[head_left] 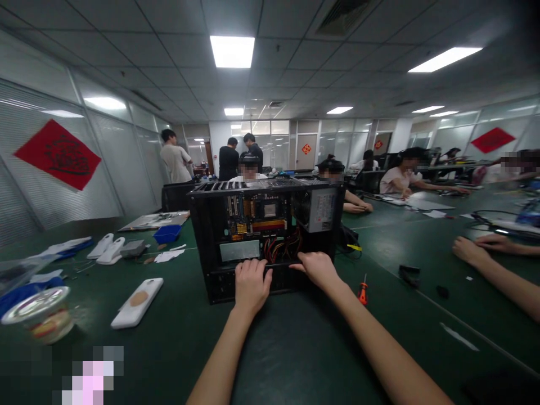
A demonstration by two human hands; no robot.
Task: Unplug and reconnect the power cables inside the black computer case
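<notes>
A black computer case (200,242) stands upright on the green table, its near side open. Inside show a motherboard (257,211), a silver power supply (324,209) at the upper right and a bundle of coloured cables (280,247) low in the middle. My left hand (252,287) grips the case's lower rail, its fingers over the edge. Farther right, my right hand (318,271) holds the same rail, fingers curled and partly hidden. To the right of the case lies a screwdriver (363,289) with an orange handle.
Left of the case are a white phone-shaped object (138,302), a blue tray (167,233) and a plastic cup (40,315). Small dark pieces (409,274) lie at the right. Another person's hands (470,251) rest at the right edge; people sit across the table.
</notes>
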